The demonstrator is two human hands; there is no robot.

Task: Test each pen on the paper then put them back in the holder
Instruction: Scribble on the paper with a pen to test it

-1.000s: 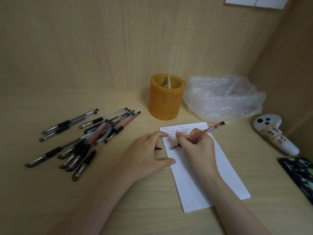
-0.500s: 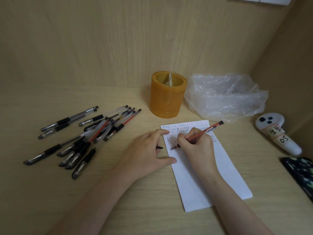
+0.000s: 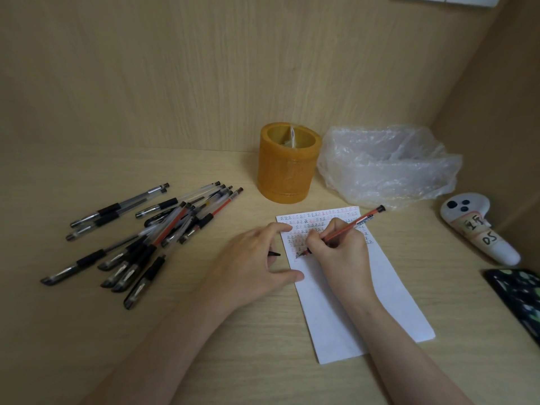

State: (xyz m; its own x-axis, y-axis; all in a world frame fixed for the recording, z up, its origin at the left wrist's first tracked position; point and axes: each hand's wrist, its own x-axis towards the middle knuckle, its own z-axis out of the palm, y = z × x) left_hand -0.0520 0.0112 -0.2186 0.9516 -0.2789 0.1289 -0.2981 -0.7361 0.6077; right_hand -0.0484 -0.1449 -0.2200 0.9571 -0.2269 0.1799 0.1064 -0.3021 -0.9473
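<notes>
Right hand pinches the red pen in a writing grip, tip down on the paper at its upper left, just below the rows of small marks already there. Against half a second ago the hand sits in almost the same place; the tip has barely crept along the line. The whole scene has slid slightly in the picture, which looks like the head shifting.

Left hand rests spread on the tabletop, as before, with forefinger and thumb reaching onto the paper's left edge to pin it. A small black piece pokes out from under its fingers; whether the fingers grip it I cannot tell.

The orange holder stands upright at 12 o'clock from the paper, near its top edge but apart. The loose pens lie heaped at 9 o'clock, well clear of the left hand, caps toward the near side.

At 1 o'clock a crumpled clear plastic bag crowds the paper's top right corner. A white controller lies at 3 o'clock near the side wall, with a dark patterned phone at 4 o'clock by the picture's right edge. Open tabletop stretches between holder and pens, and along the near edge at 6 o'clock.
</notes>
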